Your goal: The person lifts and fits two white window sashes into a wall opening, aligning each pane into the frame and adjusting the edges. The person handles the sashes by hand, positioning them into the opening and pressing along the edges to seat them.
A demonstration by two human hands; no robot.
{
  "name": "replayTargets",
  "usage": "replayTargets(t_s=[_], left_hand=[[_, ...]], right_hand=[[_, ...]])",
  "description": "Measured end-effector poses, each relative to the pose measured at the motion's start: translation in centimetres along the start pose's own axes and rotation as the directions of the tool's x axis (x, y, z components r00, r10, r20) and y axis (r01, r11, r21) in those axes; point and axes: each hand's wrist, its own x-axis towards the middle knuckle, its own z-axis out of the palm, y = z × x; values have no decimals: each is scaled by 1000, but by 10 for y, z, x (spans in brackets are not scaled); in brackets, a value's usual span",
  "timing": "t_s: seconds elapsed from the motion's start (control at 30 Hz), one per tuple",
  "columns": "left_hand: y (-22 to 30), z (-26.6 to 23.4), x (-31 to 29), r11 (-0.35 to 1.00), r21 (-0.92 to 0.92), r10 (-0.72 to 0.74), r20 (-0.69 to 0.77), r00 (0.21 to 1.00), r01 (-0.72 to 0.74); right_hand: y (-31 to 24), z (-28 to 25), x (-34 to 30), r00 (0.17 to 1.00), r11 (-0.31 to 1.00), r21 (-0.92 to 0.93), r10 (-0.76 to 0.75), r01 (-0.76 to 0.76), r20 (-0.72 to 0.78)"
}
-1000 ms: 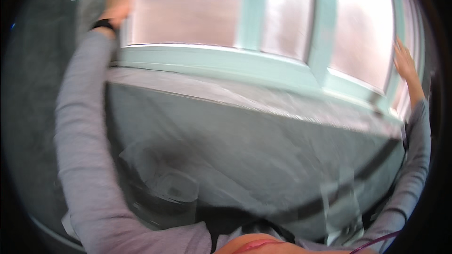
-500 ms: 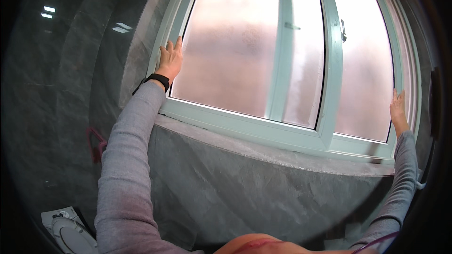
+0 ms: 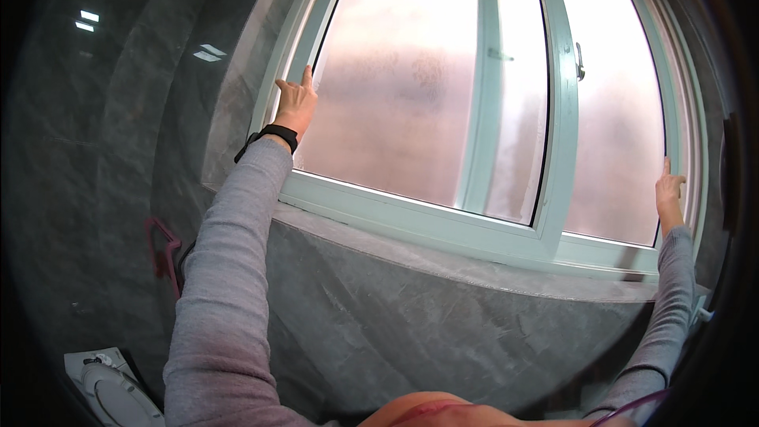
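A sliding window with pale green frames (image 3: 563, 95) and frosted panes (image 3: 395, 95) fills the upper middle and right. My left hand (image 3: 295, 104), with a black band (image 3: 277, 134) on its wrist, rests at the left upright of the frame beside the large pane. Its index finger points up and another finger reaches out to the left; nothing is held. At the right upright, my right hand (image 3: 670, 196) has one finger stretched up along the frame and another pointing sideways, also holding nothing. The remaining fingers of both hands are partly hidden.
A silver window handle (image 3: 580, 62) sits on the middle upright. Below runs a grey stone sill (image 3: 427, 259) above a dark tiled wall (image 3: 379, 332). A pink hanger-like object (image 3: 168, 249) hangs on the left wall, and a white toilet (image 3: 111, 387) stands at lower left.
Both hands stay near the window's side uprights. Several stretched fingers on each hand have shifted to an upward index finger and one sideways finger. The whole view has moved slightly.
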Motion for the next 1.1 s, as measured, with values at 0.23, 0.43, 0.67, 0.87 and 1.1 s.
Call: replayTargets(t_s=[0.23, 0.43, 0.67, 0.87, 1.1], left_hand=[[-30, 49, -2, 42, -957, -198, 273, 941, 286], [-34, 46, -8, 43, -934, -161, 343, 925, 354], [-30, 44, -10, 540, -773, -238, 239, 941, 333], [-29, 27, -17, 708, -658, -329, 13, 944, 256], [-32, 39, -20, 796, -539, -361, -57, 931, 276]], right_hand=[[15, -33, -40, 954, 932, 329, 222, -148, -200], [19, -40, -39, 966, 678, 731, 231, -72, -119], [11, -73, -46, 983, 677, 735, 160, -43, -89], [-3, -93, -69, 980, 954, 280, 147, -105, -136], [7, -83, -67, 991, 970, 218, 122, -106, -61]])
